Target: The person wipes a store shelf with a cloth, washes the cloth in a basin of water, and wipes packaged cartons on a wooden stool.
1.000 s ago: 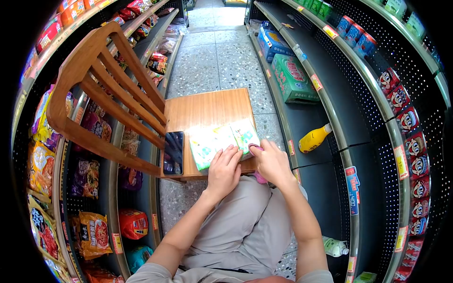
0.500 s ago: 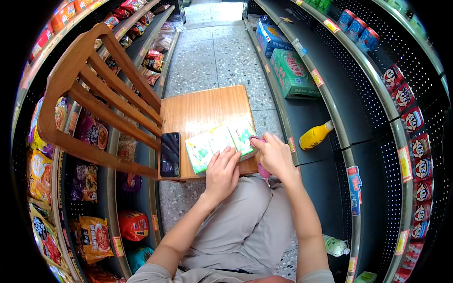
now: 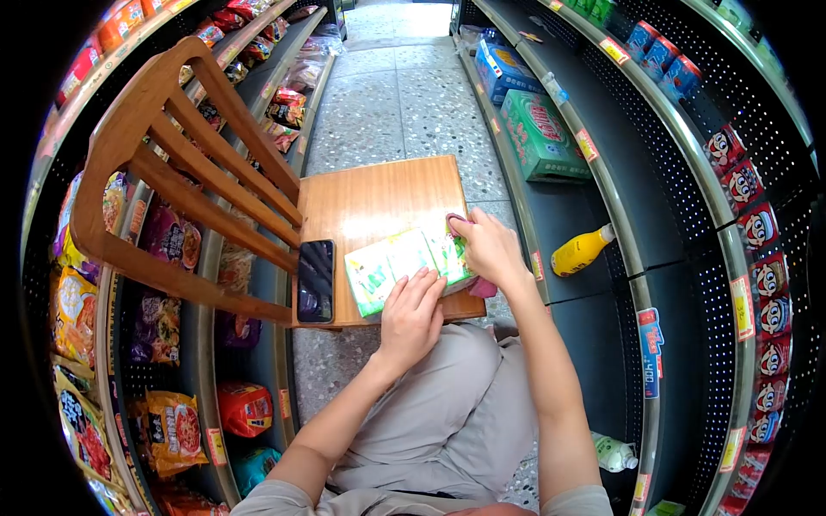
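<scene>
A row of white-and-green packs (image 3: pixel 397 262) lies on the wooden chair seat (image 3: pixel 379 193). Fingers stretched, my left hand (image 3: pixel 413 314) rests flat on the near edge of the packs. My right hand (image 3: pixel 490 249) grips a pink cloth (image 3: pixel 483 288) and presses it against the packs' right end. Part of the cloth is hidden under that hand. A dark phone (image 3: pixel 316 281) sits on the seat left of the packs, by the chair's backrest.
The slatted chair back (image 3: pixel 185 168) rises on the left, before shelves of bagged noodles (image 3: pixel 172 236). On the right shelves are a yellow bottle (image 3: pixel 580 250), a green box (image 3: pixel 542 138), a blue box (image 3: pixel 506 70) and several cans (image 3: pixel 661 57).
My right hand has moved the cloth up and back along the right end of the packs. The left hand stays on the packs. The whole view has shifted slightly.
</scene>
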Tool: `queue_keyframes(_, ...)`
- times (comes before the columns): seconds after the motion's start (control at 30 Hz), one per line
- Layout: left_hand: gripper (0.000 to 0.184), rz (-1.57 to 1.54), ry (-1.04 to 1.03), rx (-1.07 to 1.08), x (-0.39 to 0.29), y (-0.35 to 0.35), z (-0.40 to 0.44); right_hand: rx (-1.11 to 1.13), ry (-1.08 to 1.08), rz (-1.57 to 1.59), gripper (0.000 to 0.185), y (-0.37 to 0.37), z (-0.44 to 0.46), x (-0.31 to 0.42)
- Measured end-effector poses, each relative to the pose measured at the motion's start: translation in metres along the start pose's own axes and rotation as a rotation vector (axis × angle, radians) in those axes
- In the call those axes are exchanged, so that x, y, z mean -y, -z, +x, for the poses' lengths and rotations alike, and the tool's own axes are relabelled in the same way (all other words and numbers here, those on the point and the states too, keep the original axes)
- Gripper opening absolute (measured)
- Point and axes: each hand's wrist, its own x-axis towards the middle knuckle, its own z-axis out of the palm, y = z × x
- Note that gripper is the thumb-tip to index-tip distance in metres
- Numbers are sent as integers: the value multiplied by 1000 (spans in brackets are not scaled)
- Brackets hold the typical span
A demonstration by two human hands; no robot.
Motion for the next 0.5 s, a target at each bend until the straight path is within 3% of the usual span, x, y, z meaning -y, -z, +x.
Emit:
queue_keyframes(0.33,69,2,68,60,7,-6,36,-19,-18,26,31,3,-23,2)
queue_keyframes(0.37,85,58,43,96,12,-7,43,-15,-27,41,31,5,-28,2)
queue_keyframes(0.5,109,129,54,245,22,-16,66,-41,-41,80,31,9,-53,4)
